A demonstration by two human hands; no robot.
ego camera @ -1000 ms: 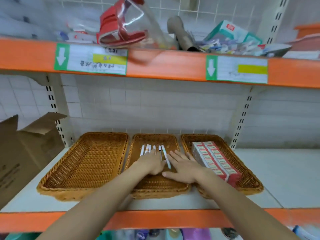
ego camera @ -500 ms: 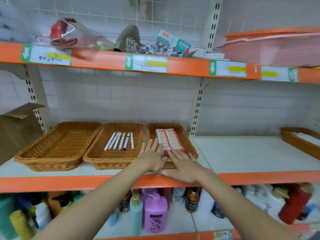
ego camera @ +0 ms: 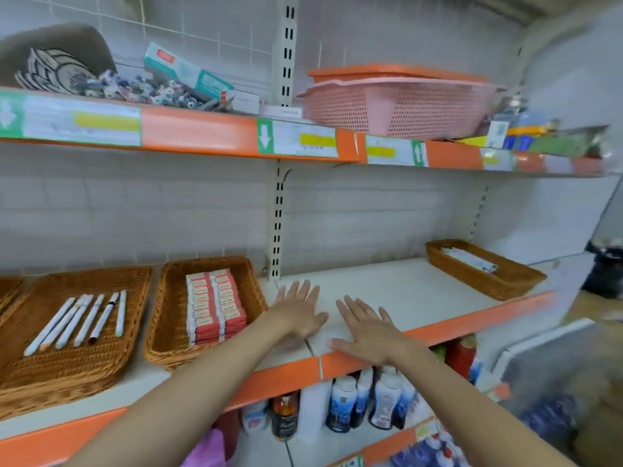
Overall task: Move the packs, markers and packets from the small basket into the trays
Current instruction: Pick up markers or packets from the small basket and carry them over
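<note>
Both hands are empty, fingers straight and spread, palms down over the bare white shelf board at the lower centre of the frame: the left hand (ego camera: pixel 298 310) just right of the packs' tray, the right hand (ego camera: pixel 365 326) beside it near the orange shelf edge (ego camera: pixel 448 326). Whether the palms actually touch the board cannot be told.

At the far lower left, a wide brown wicker tray (ego camera: pixel 111 284) holds a row of thin white markers (ego camera: pixel 79 320) lying side by side. To its right a narrower brown wicker tray (ego camera: pixel 175 298) holds red-and-white flat packs (ego camera: pixel 214 306) stacked in two columns. At the right edge of the same shelf, well apart from the hands, sits the small brown wicker basket (ego camera: pixel 505 281) with pale flat packets (ego camera: pixel 470 260) in it; their print is too blurred to read.

The packets look light, thin and a little slippery, probably flexible wrappers, so pinching several together across the short sides near the middle should keep them from fanning out. The wicker weave could snag a corner, so lifting straight up seems wise. The leftmost tray (ego camera: pixel 8 289), barely in view at the frame's edge, may be meant for them.
</note>
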